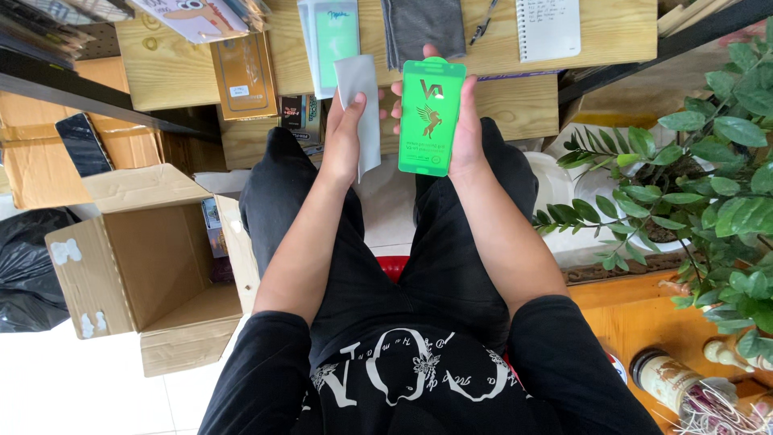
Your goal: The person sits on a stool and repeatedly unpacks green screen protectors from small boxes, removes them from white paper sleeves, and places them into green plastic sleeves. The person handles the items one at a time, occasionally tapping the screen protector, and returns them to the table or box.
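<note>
Seen from above, a seated person in black clothing holds two flat items over the knees, in front of a wooden counter (193, 76). Right hand (465, 129): clamped on a green rectangular package (431, 117), upright in the palm, thumb along its right edge and fingertips showing at its top and left edge. Left hand (346, 133): closed on a pale grey sheet (360, 101), which rises above the thumb and hangs down past the palm's right side. Sheet and package stand just beside each other, apparently apart.

On the counter beyond the hands lie a clear sleeve with a green insert (332, 40), a folded dark grey cloth (423, 28), a spiral notepad (549, 28) and a tan flat package (244, 76). An open cardboard box (149, 266) stands on the floor on the person's left, with a black plastic bag (24, 270) beyond it. A leafy green plant (708, 185) fills the person's right side, and a brown jar (668, 379) lies on the orange surface below it.
</note>
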